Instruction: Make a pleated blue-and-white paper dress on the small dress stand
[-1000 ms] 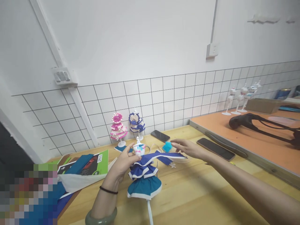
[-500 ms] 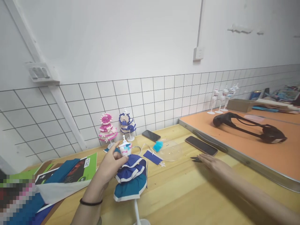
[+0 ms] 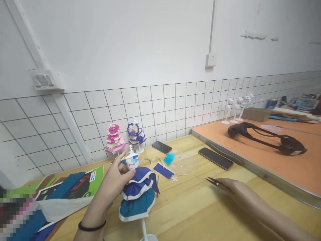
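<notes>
My left hand (image 3: 114,182) is closed on a paper doll figure (image 3: 136,192) with a white bodice and layered blue and teal skirts on a white stand, holding it by the upper body above the wooden table (image 3: 190,207). My right hand (image 3: 232,185) lies on the table to the right, its fingers closed on dark pointed tweezers (image 3: 212,181) whose tips stick out to the left. A loose blue paper piece (image 3: 163,170) and a teal tassel (image 3: 170,157) lie between the doll and a clear plastic disc (image 3: 184,163).
Two finished paper dolls, pink (image 3: 114,140) and blue (image 3: 136,133), stand by the tiled wall. Two phones (image 3: 162,147) (image 3: 215,158) lie on the table. Green and blue booklets (image 3: 72,185) sit left. An orange raised board (image 3: 263,150) at right carries a black strap device (image 3: 268,137) and small white figures (image 3: 237,107).
My right hand left the blue strips near the doll, moved right and took up the tweezers. The doll's skirts have dropped together in my left hand, and the view swung to the right.
</notes>
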